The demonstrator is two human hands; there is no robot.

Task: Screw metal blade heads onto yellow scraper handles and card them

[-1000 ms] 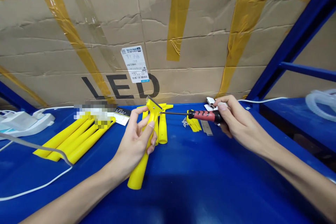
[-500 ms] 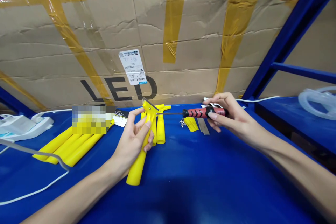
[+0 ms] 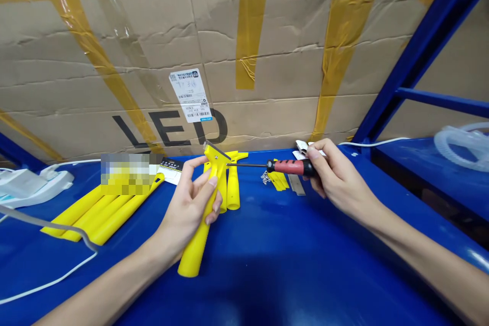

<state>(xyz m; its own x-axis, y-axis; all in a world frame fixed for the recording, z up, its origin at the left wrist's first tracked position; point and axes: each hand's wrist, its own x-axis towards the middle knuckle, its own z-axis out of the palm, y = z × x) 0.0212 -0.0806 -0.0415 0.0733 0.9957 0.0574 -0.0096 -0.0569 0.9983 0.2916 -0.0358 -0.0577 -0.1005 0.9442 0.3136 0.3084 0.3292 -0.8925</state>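
Note:
My left hand point(image 3: 196, 198) is wrapped round a yellow scraper point(image 3: 193, 252), its head tilted up with a thin metal blade along the top and a screw in it. In my right hand point(image 3: 332, 170) is a screwdriver point(image 3: 290, 167) with a red and black handle, gripped at its rear end. The shaft points left and its tip meets the side of the scraper's head. Behind the scraper lie more yellow scraper handles point(image 3: 233, 191). Small yellow plates point(image 3: 278, 181), several screws point(image 3: 265, 178) and grey metal blades point(image 3: 296, 185) lie below the screwdriver.
Several yellow handles point(image 3: 105, 216) lie at left, partly blurred out, by a black and white card point(image 3: 170, 169). A white power strip point(image 3: 46, 188) and cables sit at far left. A taped cardboard box point(image 3: 286, 61) stands behind the blue surface point(image 3: 267, 254). Clear tubing point(image 3: 462, 147) lies at right.
My right hand has shifted its hold towards the rear end of the screwdriver's handle, and its fingers have turned. The scraper's lower end has swung slightly left and nearer.

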